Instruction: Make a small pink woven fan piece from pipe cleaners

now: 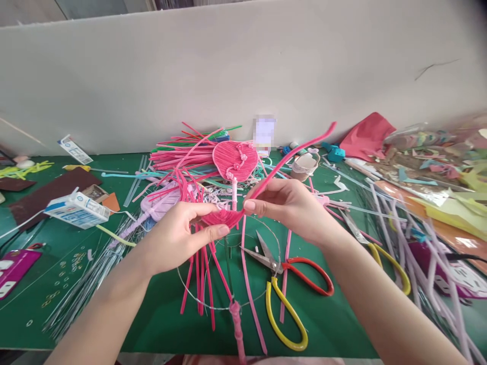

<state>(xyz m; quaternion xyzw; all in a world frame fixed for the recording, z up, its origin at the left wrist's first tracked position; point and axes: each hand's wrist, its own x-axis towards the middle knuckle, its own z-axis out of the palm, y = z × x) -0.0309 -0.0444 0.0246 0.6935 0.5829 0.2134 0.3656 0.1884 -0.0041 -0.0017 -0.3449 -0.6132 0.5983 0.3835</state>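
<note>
Between my two hands is a curved pink pipe-cleaner piece (pixel 224 218), its strands side by side. My left hand (pixel 186 230) pinches its left part between thumb and fingers. At its right end, my right hand (pixel 279 205) pinches a pink pipe cleaner (pixel 304 149) that rises to the upper right. Several loose pink strands (pixel 201 284) hang below my left hand. A pink wrapped handle (pixel 238 329) with a thin wire loop (pixel 203 304) lies nearer the front edge. Behind my hands is a finished-looking pink fan (pixel 236 161) with small flowers.
Open scissors (pixel 276 266) with red and yellow handles lie below my right hand. Yellow-handled scissors (pixel 391 261) and lilac pipe cleaners (pixel 433 268) are at the right. On the left are a blue-white carton (pixel 78 210) and a wire bundle (pixel 87 289). A white board (pixel 228 66) stands behind.
</note>
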